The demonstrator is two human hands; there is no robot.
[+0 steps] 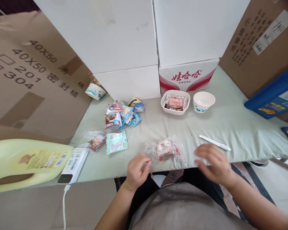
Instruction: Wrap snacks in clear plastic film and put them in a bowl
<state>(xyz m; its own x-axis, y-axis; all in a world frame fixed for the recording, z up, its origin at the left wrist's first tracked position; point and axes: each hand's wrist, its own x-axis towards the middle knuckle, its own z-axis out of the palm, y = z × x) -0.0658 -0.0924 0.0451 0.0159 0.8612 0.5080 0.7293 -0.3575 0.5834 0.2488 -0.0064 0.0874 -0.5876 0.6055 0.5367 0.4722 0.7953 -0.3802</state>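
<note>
A clear plastic wrapper with a small printed snack packet [165, 147] in it lies near the front edge of the cloth-covered table, between my hands. My left hand [138, 171] is just left of it, fingers curled in, with nothing seen in them. On the other side, my right hand [214, 164] hovers over the table edge with fingers apart, a little blurred and empty. Just beyond it rests a white utility knife [214, 142]. A mint-green packet [116, 142] lies flat to the left, beside a brown snack in clear wrap [97, 141].
Several wrapped snacks [124, 113] are piled at the back left. A white square bowl [175, 112] of packets stands beside a paper cup [203, 103]. White boxes [132, 83] wall the back. A yellow jug [50, 147], power bank [74, 164] and blue container [273, 99] sit at the sides.
</note>
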